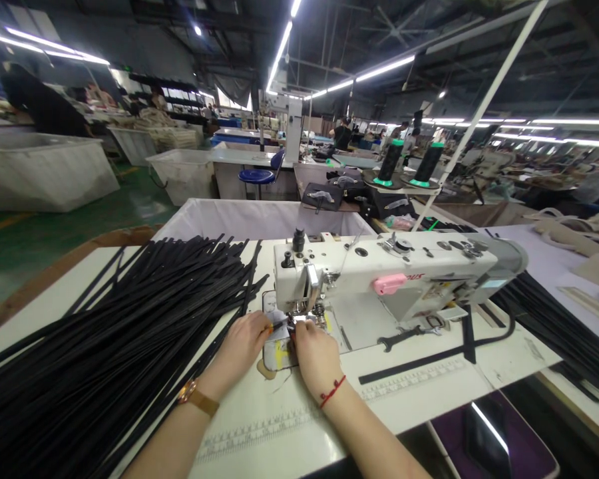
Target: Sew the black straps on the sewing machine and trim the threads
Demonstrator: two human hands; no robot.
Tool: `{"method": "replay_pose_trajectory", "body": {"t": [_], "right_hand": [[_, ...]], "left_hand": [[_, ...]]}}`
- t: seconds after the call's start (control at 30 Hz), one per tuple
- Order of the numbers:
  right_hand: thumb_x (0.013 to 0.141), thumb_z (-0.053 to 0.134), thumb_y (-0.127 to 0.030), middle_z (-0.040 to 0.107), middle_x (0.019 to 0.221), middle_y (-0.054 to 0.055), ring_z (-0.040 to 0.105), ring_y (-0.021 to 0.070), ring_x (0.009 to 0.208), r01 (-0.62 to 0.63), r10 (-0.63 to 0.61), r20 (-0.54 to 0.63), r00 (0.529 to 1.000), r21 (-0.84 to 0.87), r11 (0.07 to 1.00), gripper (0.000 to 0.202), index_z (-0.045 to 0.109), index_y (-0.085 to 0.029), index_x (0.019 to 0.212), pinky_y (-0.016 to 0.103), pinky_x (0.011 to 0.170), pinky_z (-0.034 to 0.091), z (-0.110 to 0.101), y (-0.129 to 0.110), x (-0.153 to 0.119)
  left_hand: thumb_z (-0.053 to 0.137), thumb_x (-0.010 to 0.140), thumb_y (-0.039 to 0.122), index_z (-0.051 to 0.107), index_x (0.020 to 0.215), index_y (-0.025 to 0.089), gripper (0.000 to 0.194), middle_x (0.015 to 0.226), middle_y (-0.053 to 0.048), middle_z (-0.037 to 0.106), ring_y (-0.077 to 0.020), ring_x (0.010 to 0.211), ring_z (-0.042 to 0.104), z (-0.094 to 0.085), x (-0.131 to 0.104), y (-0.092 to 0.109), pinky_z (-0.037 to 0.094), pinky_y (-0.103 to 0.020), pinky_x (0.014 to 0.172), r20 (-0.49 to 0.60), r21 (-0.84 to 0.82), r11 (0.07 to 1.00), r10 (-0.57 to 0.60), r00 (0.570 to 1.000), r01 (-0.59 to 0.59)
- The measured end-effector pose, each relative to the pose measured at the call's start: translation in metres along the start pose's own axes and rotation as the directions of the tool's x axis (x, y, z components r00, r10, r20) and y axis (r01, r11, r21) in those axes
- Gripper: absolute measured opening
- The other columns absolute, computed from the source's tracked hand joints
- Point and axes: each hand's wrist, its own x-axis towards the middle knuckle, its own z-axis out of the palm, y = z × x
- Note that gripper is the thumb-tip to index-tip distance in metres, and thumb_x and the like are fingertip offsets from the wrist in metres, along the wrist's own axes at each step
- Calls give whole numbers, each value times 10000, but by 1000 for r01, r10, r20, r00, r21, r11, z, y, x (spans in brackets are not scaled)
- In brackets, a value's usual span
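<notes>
My left hand [248,338] is closed beside the needle area of a white sewing machine [349,273]. It pinches a thin tool with an orange part [270,328] and a dark tip, whose exact kind I cannot make out. Right up against the presser foot [302,318], my right hand [315,349] has its fingers pressed together. Something small and dark shows at its fingertips, mostly hidden by the hand. A big heap of black straps [130,326] lies on the table left of my left hand.
A wrench [406,338] and a black strap [412,364] lie on the machine table right of my hands. Two black thread cones [390,163] stand behind the machine. A white bin [259,216] sits beyond the table. More black straps [569,332] lie at right.
</notes>
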Motion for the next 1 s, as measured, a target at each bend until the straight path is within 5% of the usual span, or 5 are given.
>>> {"method": "replay_pose_trajectory", "body": {"t": [1.0], "right_hand": [[950, 377, -194, 679, 893, 82, 705, 230, 709, -4, 4, -5, 1000, -16, 1000, 182, 555, -155, 947, 292, 538, 507, -1, -1, -2]], "left_hand": [[487, 897, 140, 548, 825, 188, 106, 842, -43, 587, -202, 815, 576, 0, -1, 1, 447, -326, 747, -16, 3, 1000, -3, 1000, 3]]}}
